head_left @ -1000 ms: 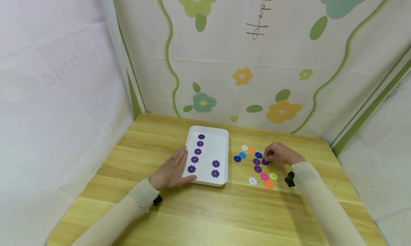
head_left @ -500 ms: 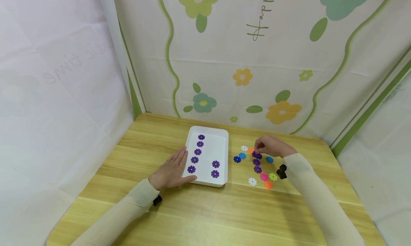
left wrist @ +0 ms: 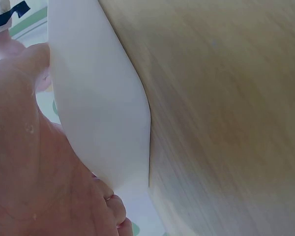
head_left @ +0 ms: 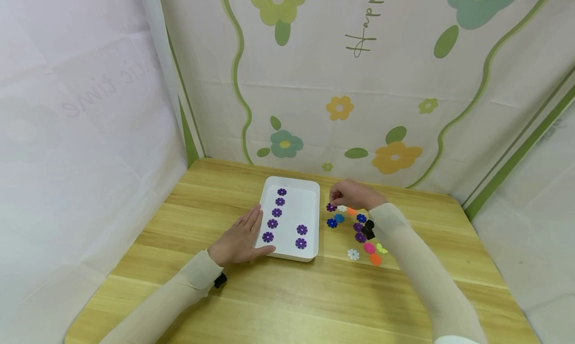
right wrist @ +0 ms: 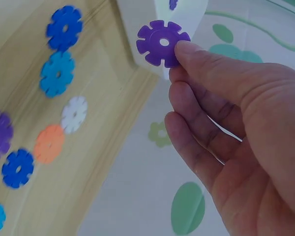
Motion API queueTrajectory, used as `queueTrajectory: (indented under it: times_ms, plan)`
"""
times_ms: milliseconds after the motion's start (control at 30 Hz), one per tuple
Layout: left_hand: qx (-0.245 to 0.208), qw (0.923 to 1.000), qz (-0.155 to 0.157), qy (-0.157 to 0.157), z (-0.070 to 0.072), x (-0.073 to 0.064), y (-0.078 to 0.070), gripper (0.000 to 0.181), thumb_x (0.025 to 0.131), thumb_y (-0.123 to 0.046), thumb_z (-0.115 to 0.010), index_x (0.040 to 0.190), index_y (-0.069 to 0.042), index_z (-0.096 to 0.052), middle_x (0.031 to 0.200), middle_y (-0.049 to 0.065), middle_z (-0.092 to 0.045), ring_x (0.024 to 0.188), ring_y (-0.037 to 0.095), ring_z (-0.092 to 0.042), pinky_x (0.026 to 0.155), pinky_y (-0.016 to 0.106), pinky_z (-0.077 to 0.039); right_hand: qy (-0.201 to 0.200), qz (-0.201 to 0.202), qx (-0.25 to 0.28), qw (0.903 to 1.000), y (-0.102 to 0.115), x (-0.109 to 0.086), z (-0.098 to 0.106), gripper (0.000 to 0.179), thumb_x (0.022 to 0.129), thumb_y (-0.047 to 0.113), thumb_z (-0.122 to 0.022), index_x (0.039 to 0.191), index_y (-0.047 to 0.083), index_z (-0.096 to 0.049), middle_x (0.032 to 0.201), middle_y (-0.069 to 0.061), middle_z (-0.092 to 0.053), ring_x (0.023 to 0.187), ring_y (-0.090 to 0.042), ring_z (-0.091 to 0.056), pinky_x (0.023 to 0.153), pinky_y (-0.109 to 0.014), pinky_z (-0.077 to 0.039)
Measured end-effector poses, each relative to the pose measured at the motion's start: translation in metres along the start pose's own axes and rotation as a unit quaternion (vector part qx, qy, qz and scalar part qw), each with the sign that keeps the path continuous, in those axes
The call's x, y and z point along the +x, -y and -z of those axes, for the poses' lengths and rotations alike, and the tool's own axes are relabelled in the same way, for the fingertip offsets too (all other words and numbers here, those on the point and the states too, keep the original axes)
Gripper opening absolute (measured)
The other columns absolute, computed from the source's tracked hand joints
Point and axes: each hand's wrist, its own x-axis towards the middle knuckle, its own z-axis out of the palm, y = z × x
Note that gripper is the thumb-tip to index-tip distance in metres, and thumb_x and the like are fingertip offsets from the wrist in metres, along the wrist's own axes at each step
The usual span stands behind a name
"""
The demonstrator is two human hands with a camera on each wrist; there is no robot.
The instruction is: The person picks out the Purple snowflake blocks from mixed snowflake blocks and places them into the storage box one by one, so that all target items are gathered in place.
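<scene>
My right hand point(head_left: 355, 194) pinches a purple snowflake disc point(right wrist: 160, 43) between thumb and forefinger, raised just right of the white tray point(head_left: 310, 184). The disc is round and flat with a notched rim and a small centre hole. My left hand point(head_left: 238, 237) rests on the tray's left rim, its fingers straight and its thumb along the near left corner. In the left wrist view, the tray's outer wall point(left wrist: 101, 98) stands beside the palm. Inside the tray, several purple discs point(head_left: 276, 212) form a column on the left, and two more purple discs point(head_left: 302, 229) lie at the lower right.
Right of the tray, loose discs lie on the wooden table point(head_left: 287, 304): blue discs point(head_left: 332, 223), an orange disc point(head_left: 375, 259), a pink disc point(head_left: 369, 247), a white disc point(head_left: 353, 254) and a yellow-green disc point(head_left: 382, 248). A printed cloth point(head_left: 292, 79) hangs behind.
My right hand has lifted a purple disc from the right of the loose discs and carried it left, towards the tray. A light blue disc came into sight beneath it midway. My left hand stays put.
</scene>
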Motion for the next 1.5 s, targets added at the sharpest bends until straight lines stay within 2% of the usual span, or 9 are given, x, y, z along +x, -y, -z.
queueTrajectory:
  times_ms: [400,600,800,900,1067,1267,1500]
  plan:
    - [0.001,1.0000,-0.001,-0.008,-0.003,0.003,0.003,0.110,0.101,-0.073,-0.047,0.165,0.009,-0.013,0.177,0.026,-0.005,0.166,0.041,-0.010,0.133,0.057,-0.021,0.006,0.013,-0.006,0.9999,0.030,0.045,-0.008,0.011,0.103,0.012,-0.070,0.095,0.008,-0.077,0.094,-0.007,-0.077,0.079,-0.015,-0.063,0.076,-0.028,-0.056]
    - [-0.006,0.9999,0.003,-0.012,-0.007,0.004,0.005,0.111,0.100,-0.075,-0.046,0.166,0.008,-0.014,0.178,0.023,-0.002,0.166,0.040,-0.009,0.133,0.056,-0.020,0.031,0.009,-0.006,0.9995,0.038,0.060,-0.018,0.011,0.103,0.012,-0.070,0.096,0.008,-0.077,0.095,-0.006,-0.077,0.081,-0.014,-0.066,0.078,-0.027,-0.057]
    - [-0.001,0.9998,0.000,-0.019,-0.014,0.007,0.009,0.114,0.098,-0.081,-0.041,0.167,0.005,-0.010,0.178,0.020,0.000,0.167,0.036,-0.007,0.134,0.053,-0.019,0.037,0.007,-0.010,0.9992,0.037,0.072,-0.030,0.012,0.103,0.012,-0.070,0.096,0.008,-0.079,0.094,-0.003,-0.077,0.082,-0.012,-0.064,0.079,-0.026,-0.057]
    - [0.001,0.9998,-0.001,-0.022,-0.015,0.007,0.010,0.113,0.099,-0.080,-0.042,0.167,0.005,-0.010,0.178,0.020,0.000,0.167,0.036,-0.007,0.134,0.053,-0.020,0.039,0.004,-0.013,0.9991,0.038,0.075,-0.036,0.012,0.102,0.012,-0.070,0.097,0.009,-0.080,0.094,-0.002,-0.076,0.084,-0.013,-0.063,0.084,-0.030,-0.056]
    - [0.007,0.9997,-0.006,-0.023,-0.012,0.006,0.008,0.110,0.101,-0.074,-0.047,0.166,0.008,-0.014,0.177,0.024,-0.005,0.166,0.039,-0.011,0.133,0.055,-0.022,0.042,-0.027,-0.014,0.9987,0.038,0.075,-0.043,0.011,0.103,0.014,-0.070,0.098,0.011,-0.080,0.096,0.001,-0.072,0.100,-0.021,-0.055,0.099,-0.040,-0.047]
    - [0.001,0.9999,-0.007,-0.013,-0.002,0.003,0.002,0.108,0.101,-0.071,-0.051,0.164,0.011,-0.017,0.176,0.028,-0.009,0.165,0.043,-0.014,0.132,0.057,-0.023,0.034,-0.039,-0.017,0.9985,0.032,0.080,-0.052,0.010,0.102,0.016,-0.072,0.096,0.014,-0.080,0.098,0.001,-0.070,0.104,-0.022,-0.052,0.101,-0.043,-0.045]
    - [-0.012,0.9997,-0.007,-0.018,-0.003,0.002,0.002,0.109,0.101,-0.073,-0.048,0.164,0.011,-0.017,0.176,0.027,-0.008,0.165,0.043,-0.013,0.132,0.058,-0.023,0.024,-0.022,-0.022,0.9992,0.028,0.081,-0.051,0.009,0.101,0.016,-0.073,0.100,0.014,-0.082,0.102,0.000,-0.075,0.102,-0.019,-0.057,0.105,-0.043,-0.049]
